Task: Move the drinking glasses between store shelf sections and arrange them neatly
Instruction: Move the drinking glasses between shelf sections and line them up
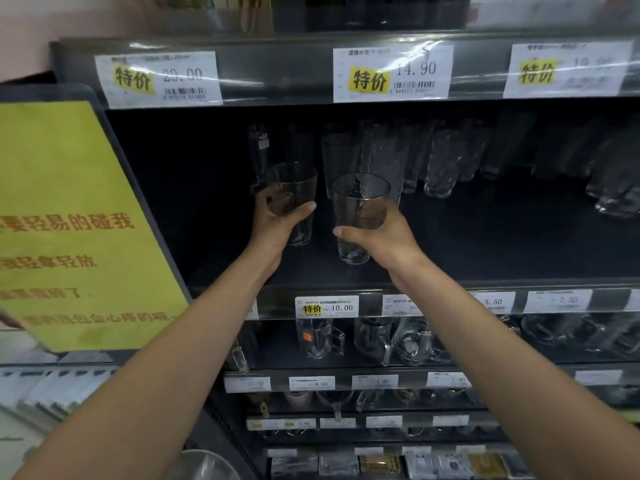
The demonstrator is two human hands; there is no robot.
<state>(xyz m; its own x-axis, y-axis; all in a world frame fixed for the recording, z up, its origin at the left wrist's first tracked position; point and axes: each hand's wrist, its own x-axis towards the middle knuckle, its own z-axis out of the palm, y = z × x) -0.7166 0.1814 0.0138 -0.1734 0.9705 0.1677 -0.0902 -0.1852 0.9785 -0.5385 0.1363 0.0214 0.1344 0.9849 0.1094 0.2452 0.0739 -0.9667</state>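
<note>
The left hand (273, 223) grips one glass (292, 199); the right hand (381, 233) grips another glass (358, 216). Both glasses seem raised above the dark shelf (485, 237).

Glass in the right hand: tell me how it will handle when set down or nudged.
The glass is clear, thin-looking and rigid, so probably fragile if knocked. Its smooth wall may slip in the right hand. Tall with a narrower base, it could tip when pushed.

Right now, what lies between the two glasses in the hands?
Nothing: the head view shows a bare gap between the left glass and the right glass.
</note>
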